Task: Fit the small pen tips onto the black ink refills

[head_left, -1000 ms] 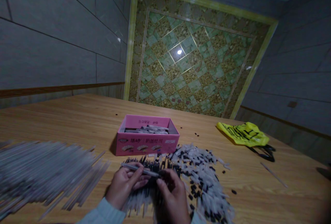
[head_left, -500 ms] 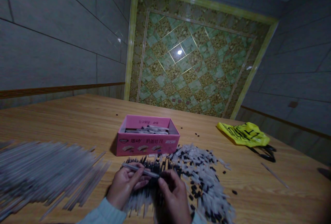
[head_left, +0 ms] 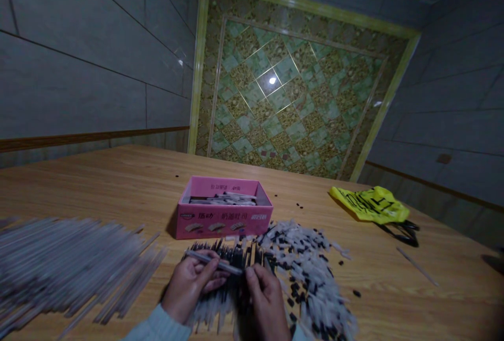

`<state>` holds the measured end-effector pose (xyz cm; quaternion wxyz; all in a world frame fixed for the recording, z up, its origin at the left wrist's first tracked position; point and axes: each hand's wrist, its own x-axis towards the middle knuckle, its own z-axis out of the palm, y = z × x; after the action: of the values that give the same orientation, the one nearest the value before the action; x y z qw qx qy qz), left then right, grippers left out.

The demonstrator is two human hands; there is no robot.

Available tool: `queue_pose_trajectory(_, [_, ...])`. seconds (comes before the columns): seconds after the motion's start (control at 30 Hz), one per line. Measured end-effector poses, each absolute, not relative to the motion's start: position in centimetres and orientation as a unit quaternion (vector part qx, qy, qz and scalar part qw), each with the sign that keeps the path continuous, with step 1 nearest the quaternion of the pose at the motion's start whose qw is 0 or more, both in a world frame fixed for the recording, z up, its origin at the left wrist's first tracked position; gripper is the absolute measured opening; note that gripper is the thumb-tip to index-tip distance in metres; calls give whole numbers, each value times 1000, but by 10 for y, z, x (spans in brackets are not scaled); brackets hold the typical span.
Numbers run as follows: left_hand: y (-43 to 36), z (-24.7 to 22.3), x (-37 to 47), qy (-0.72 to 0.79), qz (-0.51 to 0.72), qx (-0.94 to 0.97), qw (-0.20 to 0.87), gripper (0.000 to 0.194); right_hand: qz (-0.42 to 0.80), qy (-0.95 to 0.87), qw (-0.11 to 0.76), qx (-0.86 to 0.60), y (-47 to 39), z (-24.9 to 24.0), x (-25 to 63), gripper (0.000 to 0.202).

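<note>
My left hand is closed around a slim greyish pen, its thumb on top. The pen slants down to the right, its dark end close to my right hand. The right thumb and fingers are pinched beside that end; whatever they hold is too dark to make out. Under and behind both hands lies a spread of black-tipped pen parts with pale ends toward me. Just beyond stands an open pink box, with several pens lying inside.
A large pile of clear pen tubes covers the table's left side. To the right lies a heap of small translucent caps and black plugs. Farther right are a yellow bag, a dark strap and one loose tube.
My right hand has shifted slightly, its fingers drawn a little away from the pen's end. The left hand keeps the pen in nearly the same place.
</note>
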<state>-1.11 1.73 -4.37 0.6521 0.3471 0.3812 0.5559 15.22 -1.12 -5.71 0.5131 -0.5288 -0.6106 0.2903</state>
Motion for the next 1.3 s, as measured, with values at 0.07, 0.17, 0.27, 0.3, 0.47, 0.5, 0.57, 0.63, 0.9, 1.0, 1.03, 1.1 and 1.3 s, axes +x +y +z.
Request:
queue_pose_trajectory(0.07, [17,-43,-11,382,557,346,651,40,289,-616,520,-516,-12,-57,152,26])
queue_pose_trajectory(0.17, [16,-42,-12,384,552,350,652,42,285,-622,518,-513,-12,-56,152,28])
queue_pose_trajectory(0.27, [16,-40,-12,389,546,359,649,41,289,-612,520,-521,-12,-55,151,33])
queue_pose_trajectory(0.3, [16,-40,-13,392,545,363,647,41,292,-608,527,-517,-12,-54,151,30])
queue_pose_trajectory(0.47, [15,-39,-13,411,541,375,630,42,311,-619,529,-490,-12,-54,149,26])
queue_pose_trajectory(0.5, [15,-39,-13,414,539,377,630,42,318,-621,522,-491,-12,-55,149,30])
queue_pose_trajectory(0.57, [15,-39,-13,417,534,379,630,42,329,-620,510,-497,-12,-55,149,35])
queue_pose_trajectory(0.63, [15,-39,-13,418,534,378,630,43,325,-624,503,-501,-12,-56,149,37])
queue_pose_trajectory(0.9, [15,-37,-14,403,545,384,627,46,321,-651,470,-501,-12,-57,147,48])
queue_pose_trajectory(1.0, [15,-39,-13,410,570,378,604,39,213,-656,476,-546,-6,-46,164,45])
queue_pose_trajectory(1.03, [15,-40,-13,409,575,380,599,35,161,-650,477,-570,-4,-42,174,41])
queue_pose_trajectory(1.1, [16,-40,-13,402,579,391,592,31,61,-640,440,-628,1,-32,196,29])
queue_pose_trajectory(1.3, [18,-42,-15,431,574,439,540,41,-70,-645,202,-734,6,-25,241,6])
